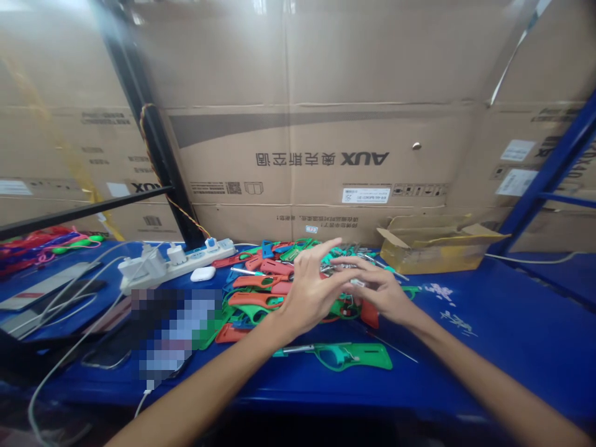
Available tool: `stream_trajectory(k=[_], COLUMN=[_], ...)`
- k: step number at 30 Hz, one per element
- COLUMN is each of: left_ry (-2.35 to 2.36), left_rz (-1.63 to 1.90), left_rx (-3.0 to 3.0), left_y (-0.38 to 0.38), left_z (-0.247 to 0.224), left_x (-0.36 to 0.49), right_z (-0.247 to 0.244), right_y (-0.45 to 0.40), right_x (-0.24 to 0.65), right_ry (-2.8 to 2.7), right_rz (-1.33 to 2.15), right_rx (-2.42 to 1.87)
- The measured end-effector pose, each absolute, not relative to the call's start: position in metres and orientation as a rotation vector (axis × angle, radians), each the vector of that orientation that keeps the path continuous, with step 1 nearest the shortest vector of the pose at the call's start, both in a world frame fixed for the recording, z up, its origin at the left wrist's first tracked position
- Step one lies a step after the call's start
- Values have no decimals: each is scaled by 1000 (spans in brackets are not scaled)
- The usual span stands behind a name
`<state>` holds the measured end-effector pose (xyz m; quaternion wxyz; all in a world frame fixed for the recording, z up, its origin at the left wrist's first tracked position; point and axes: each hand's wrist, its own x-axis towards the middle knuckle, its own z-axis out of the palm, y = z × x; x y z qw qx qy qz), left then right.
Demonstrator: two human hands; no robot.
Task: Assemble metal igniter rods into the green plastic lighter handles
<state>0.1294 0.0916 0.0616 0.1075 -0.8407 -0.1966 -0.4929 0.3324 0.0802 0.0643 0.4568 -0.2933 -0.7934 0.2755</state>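
My left hand (305, 288) is above a pile of long-nosed lighters and their parts (261, 300). Its thumb and index finger are spread apart, the thumb reaching across to my right hand (384, 292). The fingers of my right hand are closed in a pinch on a small whitish part (357, 282), too small to name more exactly. Nearest to me lies a green long-nosed lighter (377, 356) with a metal barrel, pointing left. Orange, red, green and blue handles lie under and around both hands, partly hidden by them.
An open cardboard box (433, 254) stands at the back right. Left of the pile are a power strip (200, 254) with chargers, a white earphone case (203, 274) and phones with cables (174, 338). Cardboard (233, 136) walls off the back; blue shelf posts (554, 155) frame the right.
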Motion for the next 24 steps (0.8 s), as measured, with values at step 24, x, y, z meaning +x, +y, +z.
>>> stream_trajectory(k=[24], left_ry=[-997], left_rz=[-748], left_rx=[-2851], left_y=[17], left_z=[1], left_x=[128], right_z=[8], right_y=[-21], right_x=[360], right_ry=[-1960], right_rz=[322], right_rx=[-1043])
